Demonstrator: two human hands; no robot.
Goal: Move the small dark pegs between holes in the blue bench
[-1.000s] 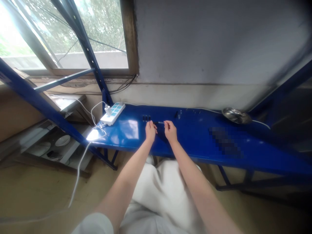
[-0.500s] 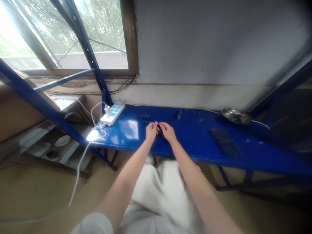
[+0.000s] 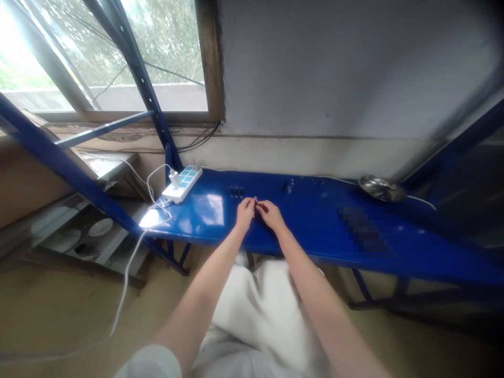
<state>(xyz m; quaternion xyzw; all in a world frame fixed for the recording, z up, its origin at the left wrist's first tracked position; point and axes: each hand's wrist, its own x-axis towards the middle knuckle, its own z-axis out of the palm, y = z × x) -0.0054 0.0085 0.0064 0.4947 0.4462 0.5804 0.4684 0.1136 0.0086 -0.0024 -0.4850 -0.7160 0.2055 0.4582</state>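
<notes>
My left hand (image 3: 244, 212) and my right hand (image 3: 270, 213) meet over the middle of a blue metal shelf (image 3: 323, 231). Both pinch one small dark part with a pale tip (image 3: 255, 201) between their fingertips; it is too small to name. A row of small dark pieces (image 3: 237, 191) lies on the shelf just beyond my left hand. More small dark bits (image 3: 289, 185) lie further back to the right.
A white power strip (image 3: 181, 182) with a plugged charger and white cable (image 3: 129, 268) sits at the shelf's left end. A metal dish (image 3: 381, 187) stands at the back right. Blue rack posts (image 3: 134, 68) cross the window. Plates (image 3: 100, 227) lie on a low shelf at left.
My hands were apart a second ago, with a thin pale-tipped piece stretched between them. They have come together and now pinch at one spot.
</notes>
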